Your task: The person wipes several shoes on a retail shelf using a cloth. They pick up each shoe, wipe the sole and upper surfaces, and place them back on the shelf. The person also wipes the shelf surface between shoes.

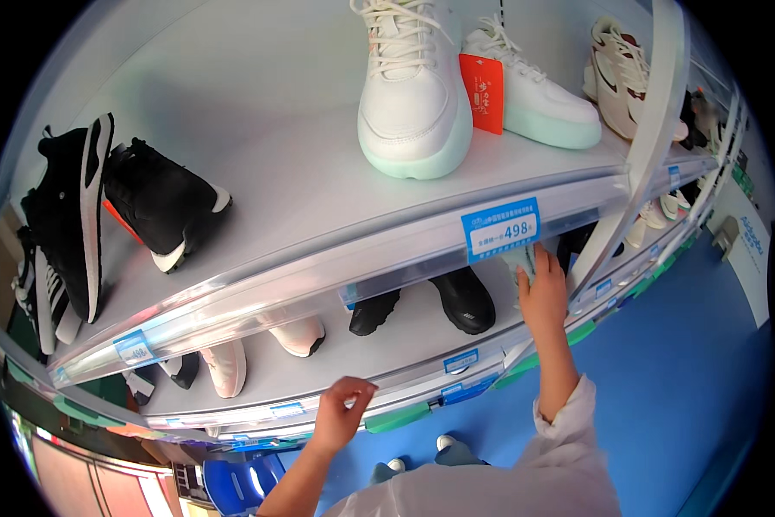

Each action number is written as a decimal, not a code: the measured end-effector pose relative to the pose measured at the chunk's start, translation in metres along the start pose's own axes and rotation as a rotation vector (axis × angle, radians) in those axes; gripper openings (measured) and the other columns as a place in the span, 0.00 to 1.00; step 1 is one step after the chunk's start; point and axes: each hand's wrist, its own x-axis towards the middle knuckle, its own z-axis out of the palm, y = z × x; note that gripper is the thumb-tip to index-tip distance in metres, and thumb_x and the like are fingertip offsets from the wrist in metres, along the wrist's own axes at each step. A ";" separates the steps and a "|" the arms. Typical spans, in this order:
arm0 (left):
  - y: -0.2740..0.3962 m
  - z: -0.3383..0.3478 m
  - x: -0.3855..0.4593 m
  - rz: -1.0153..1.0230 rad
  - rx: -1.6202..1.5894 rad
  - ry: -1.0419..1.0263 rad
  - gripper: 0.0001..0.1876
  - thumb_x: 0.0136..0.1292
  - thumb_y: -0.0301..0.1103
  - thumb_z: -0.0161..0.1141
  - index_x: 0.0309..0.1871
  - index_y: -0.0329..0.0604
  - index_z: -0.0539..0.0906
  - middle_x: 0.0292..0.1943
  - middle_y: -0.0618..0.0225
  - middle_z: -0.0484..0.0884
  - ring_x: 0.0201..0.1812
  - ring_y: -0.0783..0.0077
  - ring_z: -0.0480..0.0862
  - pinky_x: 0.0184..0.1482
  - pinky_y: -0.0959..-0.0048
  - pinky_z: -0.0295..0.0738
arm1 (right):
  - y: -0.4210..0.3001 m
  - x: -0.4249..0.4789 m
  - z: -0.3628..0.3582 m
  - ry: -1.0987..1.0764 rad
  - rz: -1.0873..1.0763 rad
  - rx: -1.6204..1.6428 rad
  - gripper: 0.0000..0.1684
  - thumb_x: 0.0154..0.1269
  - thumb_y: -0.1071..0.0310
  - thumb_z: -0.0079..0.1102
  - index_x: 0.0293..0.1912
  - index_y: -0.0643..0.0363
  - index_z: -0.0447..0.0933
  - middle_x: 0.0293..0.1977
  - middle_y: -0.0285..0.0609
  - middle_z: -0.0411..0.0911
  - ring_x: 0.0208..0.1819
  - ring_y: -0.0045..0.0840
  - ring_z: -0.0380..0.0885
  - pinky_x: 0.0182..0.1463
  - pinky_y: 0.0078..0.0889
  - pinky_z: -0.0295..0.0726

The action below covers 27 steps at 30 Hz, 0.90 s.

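Observation:
My right hand [543, 284] reaches to the front of the shelf, just right of a blue price tag [502, 227], and holds a pale cloth [520, 262] that the shelf edge partly hides. Bent fingers with nothing visible in them mark my left hand [343, 410], in front of the lower shelf [387, 362]. Black shoes [466, 300] stand on that shelf between the hands. Above, a white sneaker [413, 116] with a pale green sole stands near its mate [536, 106], with a red hang tag [483, 94] between them.
Black sneakers [161, 200] lean at the upper shelf's left. Pale pink shoes [224, 367] stand below them. A white upright [652, 142] rises right of my right hand, with beige sneakers [620, 81] behind it. A blue stool [245, 481] is at lower left, on a blue floor [659, 362].

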 end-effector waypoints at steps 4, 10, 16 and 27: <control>-0.014 0.013 0.059 -0.016 0.016 0.346 0.16 0.68 0.35 0.66 0.54 0.36 0.81 0.47 0.57 0.84 0.48 0.66 0.85 0.51 0.67 0.81 | 0.032 0.005 0.055 -0.183 -0.068 -0.269 0.33 0.64 0.63 0.65 0.67 0.55 0.69 0.61 0.57 0.70 0.62 0.58 0.69 0.63 0.53 0.72; -0.014 0.001 0.146 -0.220 0.329 0.177 0.34 0.58 0.58 0.70 0.59 0.43 0.81 0.56 0.54 0.82 0.58 0.54 0.79 0.59 0.57 0.73 | -0.018 -0.031 0.071 -0.214 -0.222 0.305 0.45 0.62 0.46 0.68 0.68 0.63 0.63 0.61 0.63 0.67 0.62 0.59 0.66 0.66 0.59 0.65; -0.058 0.023 0.192 -0.058 0.258 -0.025 0.43 0.44 0.60 0.77 0.61 0.43 0.80 0.58 0.51 0.81 0.60 0.52 0.78 0.63 0.61 0.72 | -0.023 -0.015 0.090 -0.611 -0.065 0.009 0.63 0.51 0.38 0.75 0.72 0.67 0.53 0.67 0.65 0.62 0.67 0.60 0.62 0.69 0.58 0.63; 0.014 0.041 0.128 -0.160 -0.067 0.200 0.65 0.32 0.47 0.83 0.74 0.31 0.55 0.56 0.42 0.80 0.59 0.49 0.81 0.62 0.63 0.75 | -0.028 -0.026 0.065 -0.522 0.108 0.709 0.56 0.57 0.58 0.73 0.75 0.65 0.50 0.71 0.62 0.59 0.73 0.51 0.60 0.74 0.45 0.59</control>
